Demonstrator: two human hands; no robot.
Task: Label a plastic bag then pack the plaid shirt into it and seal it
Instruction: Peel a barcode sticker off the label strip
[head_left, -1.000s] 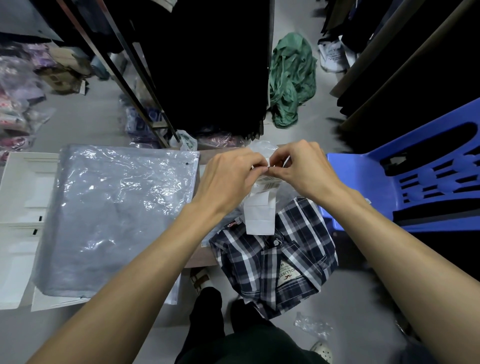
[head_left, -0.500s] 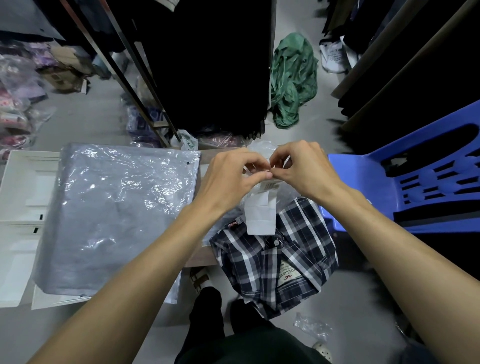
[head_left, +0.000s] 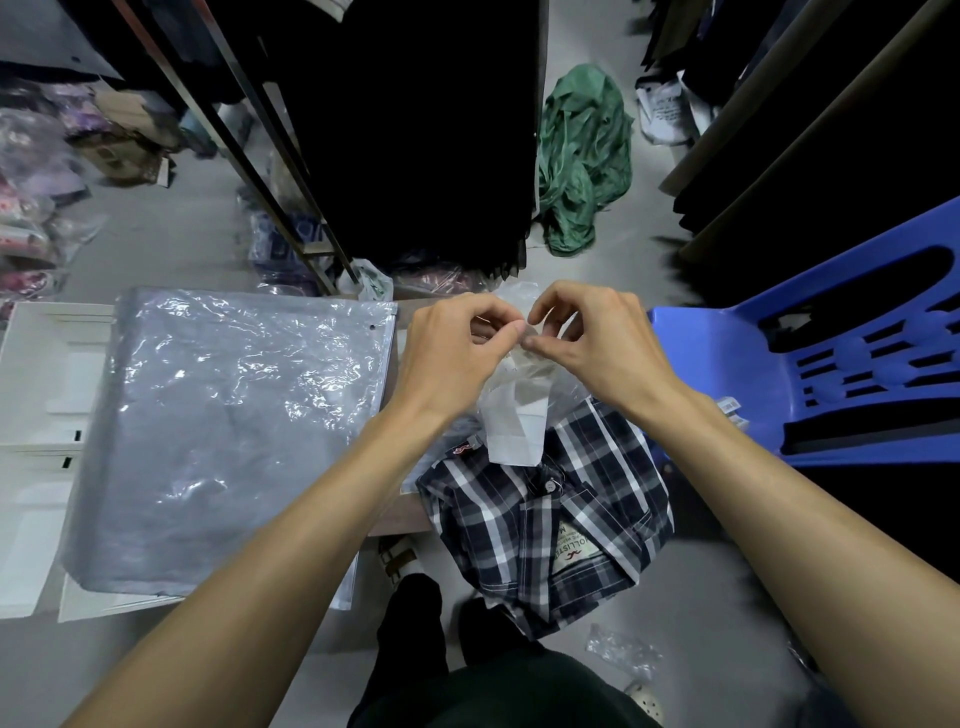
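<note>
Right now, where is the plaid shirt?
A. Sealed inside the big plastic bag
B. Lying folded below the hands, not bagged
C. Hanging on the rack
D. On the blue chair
B: the plaid shirt lies folded and uncovered, while both hands pinch a white label above it.

Clothing stockroom / packing area, not a home. Beyond the grip: dark garments (head_left: 415, 130) hanging on a metal rack (head_left: 244, 150) down to a grey concrete floor (head_left: 171, 234), a crumpled green garment (head_left: 582, 150) dumped on that floor, and bagged clothes (head_left: 31, 208) piled far left. Left of the grip a stack of clear poly bags (head_left: 223, 431) lies on white flat-packed cartons (head_left: 36, 415) serving as worktop; right of it a blue plastic chair (head_left: 810, 364), and just below it a folded plaid shirt (head_left: 550, 525) with its brand tag (head_left: 571, 551) showing.
</note>
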